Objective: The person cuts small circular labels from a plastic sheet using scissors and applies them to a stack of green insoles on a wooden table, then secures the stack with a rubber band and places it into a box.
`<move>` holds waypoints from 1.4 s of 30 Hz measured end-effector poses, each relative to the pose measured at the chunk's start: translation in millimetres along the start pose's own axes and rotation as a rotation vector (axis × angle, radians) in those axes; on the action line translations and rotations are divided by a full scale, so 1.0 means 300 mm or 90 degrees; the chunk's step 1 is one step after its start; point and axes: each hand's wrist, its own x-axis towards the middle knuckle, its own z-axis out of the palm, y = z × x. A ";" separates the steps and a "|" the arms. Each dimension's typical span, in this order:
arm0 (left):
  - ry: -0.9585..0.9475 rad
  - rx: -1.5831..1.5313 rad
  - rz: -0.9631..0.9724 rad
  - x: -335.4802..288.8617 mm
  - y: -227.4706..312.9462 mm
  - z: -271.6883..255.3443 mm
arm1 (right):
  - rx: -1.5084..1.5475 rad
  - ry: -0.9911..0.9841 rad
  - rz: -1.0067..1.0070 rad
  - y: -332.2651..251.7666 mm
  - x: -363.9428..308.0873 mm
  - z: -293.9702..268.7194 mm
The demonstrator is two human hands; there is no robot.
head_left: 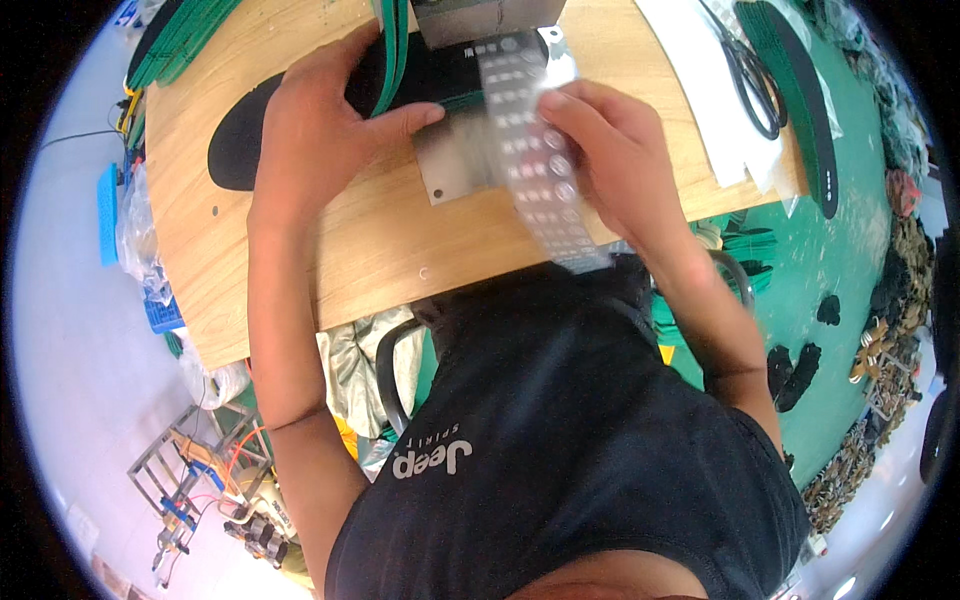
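"What has that person got in the right hand (615, 150)?"

"A see-through strip of printed labels (540, 170). Thumb and forefinger are pinched together on its right-hand border, and it hangs from there past the near edge of the counter (380, 275). It's blurred, so I can't read its finer detail."

"And the left hand (305, 130)?"

"Thumb and fingers spread wide apart, toward the far edge, left of the strip. A black insole (235, 145) sticks out on its left side. More black, with a green edge, shows between thumb and fingers and runs right, up to the labels. I can't tell whether it's all one piece."

"What's that beyond the labels?"

"A grey metal block (487, 20) at the far edge. On the near side of the thumb there's a flat metal plate (445, 180), partly covered by the strip."

"More insoles about?"

"Yes, a green-and-black stack (185, 45) at the far left corner, and another row of insoles (795, 100) along the right edge, next to black-handled scissors (755, 90) on white sheets (690, 90). Both are well apart from the hands."
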 end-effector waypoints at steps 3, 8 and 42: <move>0.030 -0.026 -0.001 -0.007 -0.008 0.000 | 0.119 0.119 -0.011 -0.028 -0.057 -0.050; 0.105 -0.275 -0.338 -0.003 -0.018 -0.029 | 0.231 0.158 0.013 -0.044 -0.005 -0.056; 0.285 -0.329 -0.276 -0.019 -0.025 0.001 | -0.035 -0.031 0.072 0.005 0.074 0.004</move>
